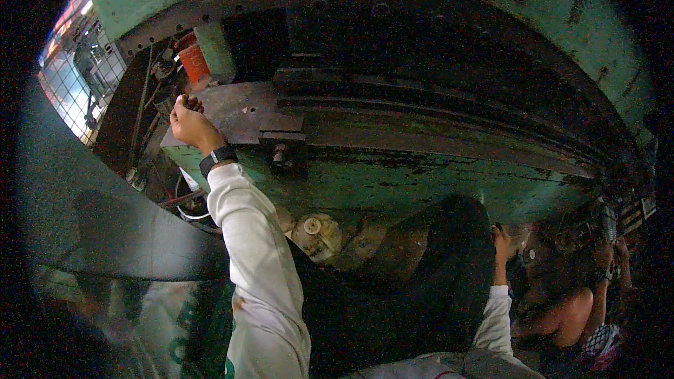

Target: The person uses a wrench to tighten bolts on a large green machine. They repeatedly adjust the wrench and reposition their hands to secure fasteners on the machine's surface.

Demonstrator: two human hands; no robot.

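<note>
My left hand (186, 123), with a black watch on its wrist and a white sleeve below, reaches up to the left corner of a worn steel plate (246, 109) on a big green machine (393, 179). Its fingers are curled around a small dark part (192, 103) at the plate's edge. My right hand (500, 240) is low on the right and grips the top edge of a large dark curved sheet (442, 274) standing in front of the machine. Only its fingers and wrist show.
An orange container (193, 62) and a green block (214, 49) stand above the plate. Dark grooved rails (435, 102) run across the machine. A round pale cap (316, 233) lies below. Another person (572, 309) crouches at the lower right. A meshed window (77, 77) glows at left.
</note>
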